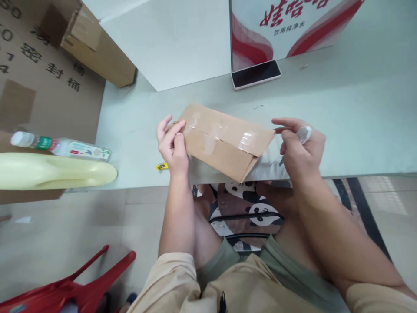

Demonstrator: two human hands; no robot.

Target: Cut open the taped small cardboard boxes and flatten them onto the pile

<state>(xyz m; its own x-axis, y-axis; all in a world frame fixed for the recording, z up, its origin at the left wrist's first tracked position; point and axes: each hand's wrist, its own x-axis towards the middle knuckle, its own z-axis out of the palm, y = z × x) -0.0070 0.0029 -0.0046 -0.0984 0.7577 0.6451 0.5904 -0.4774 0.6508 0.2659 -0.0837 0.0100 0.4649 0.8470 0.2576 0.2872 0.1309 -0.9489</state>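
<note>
A small brown cardboard box (pixel 224 141), sealed with clear tape along its top seam, lies on the pale table (pixel 358 130) near its front edge. My left hand (pixel 172 145) grips the box's left end, thumb on top and fingers curled round it. My right hand (pixel 299 148) is at the box's right end, closed round a small white object (pixel 304 134) that pokes out between the fingers. I cannot make out what that object is.
A phone (pixel 256 74) lies face up behind the box, in front of a red-and-white carton (pixel 286 26). A white box (pixel 169 39) and brown cartons (pixel 97 48) stand at the back left. A water bottle (pixel 61 147) and a pale yellow container (pixel 55 171) lie at the left.
</note>
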